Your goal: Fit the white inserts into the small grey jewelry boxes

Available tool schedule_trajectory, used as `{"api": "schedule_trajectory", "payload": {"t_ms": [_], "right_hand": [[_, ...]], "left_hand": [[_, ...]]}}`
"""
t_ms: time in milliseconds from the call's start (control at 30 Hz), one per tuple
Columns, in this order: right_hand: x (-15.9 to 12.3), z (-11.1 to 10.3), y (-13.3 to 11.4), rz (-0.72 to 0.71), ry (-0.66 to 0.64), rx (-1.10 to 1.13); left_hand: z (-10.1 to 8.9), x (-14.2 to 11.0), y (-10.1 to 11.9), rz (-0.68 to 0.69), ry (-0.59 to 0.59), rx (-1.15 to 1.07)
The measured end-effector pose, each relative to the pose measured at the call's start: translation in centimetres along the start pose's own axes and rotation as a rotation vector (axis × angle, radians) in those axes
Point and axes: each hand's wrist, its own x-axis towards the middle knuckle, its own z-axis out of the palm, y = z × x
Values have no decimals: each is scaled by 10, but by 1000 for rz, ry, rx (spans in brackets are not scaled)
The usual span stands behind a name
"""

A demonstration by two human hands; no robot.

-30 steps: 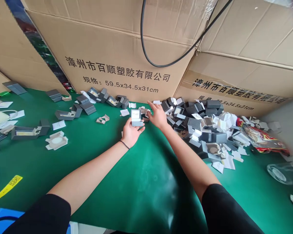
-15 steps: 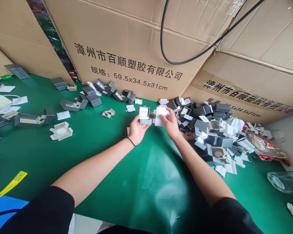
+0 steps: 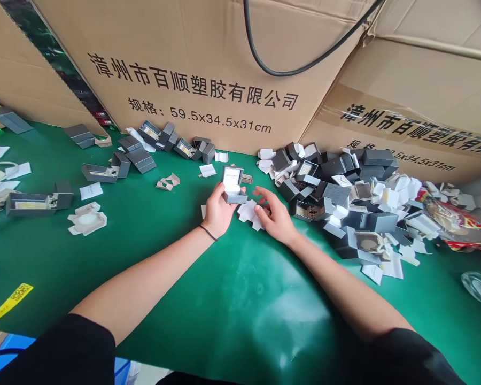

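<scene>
Above the green table, my left hand (image 3: 219, 214) is closed round a small grey jewellery box (image 3: 233, 197). Its lid stands raised, showing a white lining with print in the lid and a white pad in the base. My right hand (image 3: 278, 216) is just to the right, its fingers apart and curved. A white folded card insert (image 3: 248, 213) lies by the right thumb, between the two hands; whether the thumb touches it I cannot tell. Behind the box, a small brownish piece (image 3: 247, 179) shows in part.
On the right spreads a heap of dark grey boxes (image 3: 336, 192) with white inserts. More opened boxes (image 3: 98, 172) and a loose insert (image 3: 88, 219) lie on the left. Large cartons (image 3: 184, 69) wall the back, with a black cable (image 3: 280, 72) hanging before them. A glass jar (image 3: 480, 289) is far right.
My right hand has let go of the white card insert, which now lies lower, and its fingers have spread. My left hand still holds the box, now with its lining facing me more. The view has shifted.
</scene>
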Motion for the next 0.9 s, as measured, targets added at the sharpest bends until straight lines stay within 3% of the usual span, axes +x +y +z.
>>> {"api": "schedule_trajectory", "payload": {"t_ms": [100, 167, 367, 567, 900], "right_hand": [[-6, 0, 2, 6, 192, -116], [-15, -3, 0, 19, 238, -207], [-42, -10, -10, -23, 72, -402], [-35, -6, 0, -45, 25, -449], [-36, -9, 8, -48, 154, -311]], "left_hand": [[0, 1, 0, 10, -18, -3], [-1, 1, 0, 12, -22, 9], [1, -4, -2, -12, -102, 74], [1, -9, -4, -35, -164, 108], [-2, -6, -5, -95, -188, 146]]}}
